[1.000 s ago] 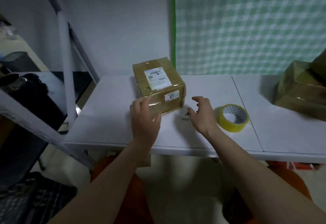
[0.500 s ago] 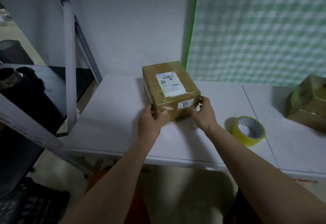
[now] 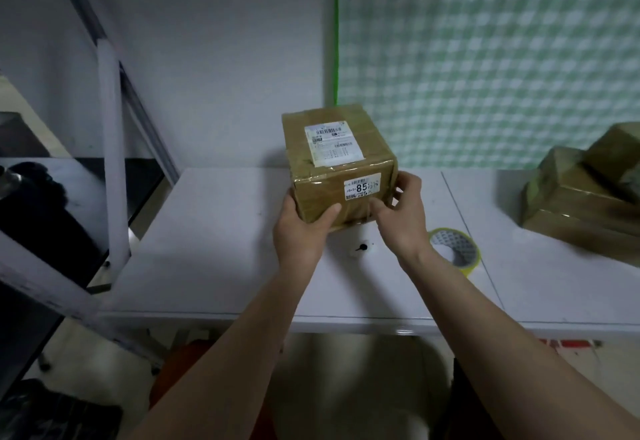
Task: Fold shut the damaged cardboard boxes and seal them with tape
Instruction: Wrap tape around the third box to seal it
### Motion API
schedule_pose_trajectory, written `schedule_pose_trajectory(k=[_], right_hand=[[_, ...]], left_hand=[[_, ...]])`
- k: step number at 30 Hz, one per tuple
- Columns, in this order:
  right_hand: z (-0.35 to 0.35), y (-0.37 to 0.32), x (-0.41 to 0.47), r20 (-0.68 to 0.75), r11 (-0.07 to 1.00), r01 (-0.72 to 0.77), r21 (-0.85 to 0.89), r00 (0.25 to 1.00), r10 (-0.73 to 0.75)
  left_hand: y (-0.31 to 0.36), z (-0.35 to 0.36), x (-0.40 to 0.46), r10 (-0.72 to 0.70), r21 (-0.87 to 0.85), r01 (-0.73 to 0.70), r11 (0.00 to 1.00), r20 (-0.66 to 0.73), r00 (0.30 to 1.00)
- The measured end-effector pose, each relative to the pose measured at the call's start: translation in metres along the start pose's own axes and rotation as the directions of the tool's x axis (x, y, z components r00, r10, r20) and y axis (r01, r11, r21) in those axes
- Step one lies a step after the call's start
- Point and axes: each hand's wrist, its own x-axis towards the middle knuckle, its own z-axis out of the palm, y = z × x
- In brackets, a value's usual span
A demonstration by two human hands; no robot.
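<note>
A brown cardboard box with a white shipping label on top and a sticker marked 85 on its near face is held up off the white table. My left hand grips its lower left corner, thumb across the near face. My right hand grips the lower right corner, fingers curled round the side. The box looks closed and wrapped in clear tape. A roll of yellow tape lies flat on the table just right of my right wrist.
More brown boxes are piled at the table's right end. A small white object with a dark spot lies under the held box. A metal shelf frame stands at left. A green checked cloth hangs behind.
Both hands reached the box, took hold of its lower corners and lifted it off the table toward me. The view has shifted left and closer.
</note>
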Motion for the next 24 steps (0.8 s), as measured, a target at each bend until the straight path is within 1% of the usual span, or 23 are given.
schedule_pose_trajectory(k=[4, 7, 9, 11, 14, 16, 18, 24], right_hand=[[-0.046, -0.012, -0.001, -0.125, 0.999, 0.028, 0.043, 0.992, -0.022], [-0.086, -0.02, -0.002, -0.23, 0.998, 0.064, 0.023, 0.972, -0.057], [-0.116, -0.023, -0.001, -0.297, 0.995, 0.101, -0.011, 0.95, -0.099], [-0.145, -0.028, 0.001, -0.357, 0.99, 0.132, -0.04, 0.924, -0.137], [-0.191, -0.034, 0.007, -0.446, 0.979, 0.166, -0.121, 0.872, -0.203], [-0.222, -0.037, 0.013, -0.502, 0.974, 0.159, -0.163, 0.836, -0.22], [-0.252, -0.038, 0.018, -0.544, 0.976, 0.136, -0.17, 0.813, -0.208], [-0.335, -0.038, 0.036, -0.631, 0.973, 0.075, -0.219, 0.749, -0.2]], left_hand=[[0.043, 0.031, -0.017, 0.087, -0.013, -0.086, 0.996, 0.078, 0.993], [0.068, 0.058, -0.03, 0.143, 0.013, -0.147, 0.989, 0.153, 0.978], [0.085, 0.076, -0.042, 0.179, 0.015, -0.188, 0.982, 0.233, 0.956], [0.105, 0.094, -0.053, 0.208, 0.007, -0.224, 0.975, 0.334, 0.919], [0.135, 0.124, -0.067, 0.251, -0.016, -0.277, 0.961, 0.473, 0.845], [0.156, 0.147, -0.074, 0.285, -0.012, -0.327, 0.945, 0.522, 0.804], [0.175, 0.172, -0.08, 0.287, 0.018, -0.36, 0.933, 0.568, 0.772], [0.215, 0.249, -0.109, 0.258, -0.03, -0.339, 0.94, 0.712, 0.653]])
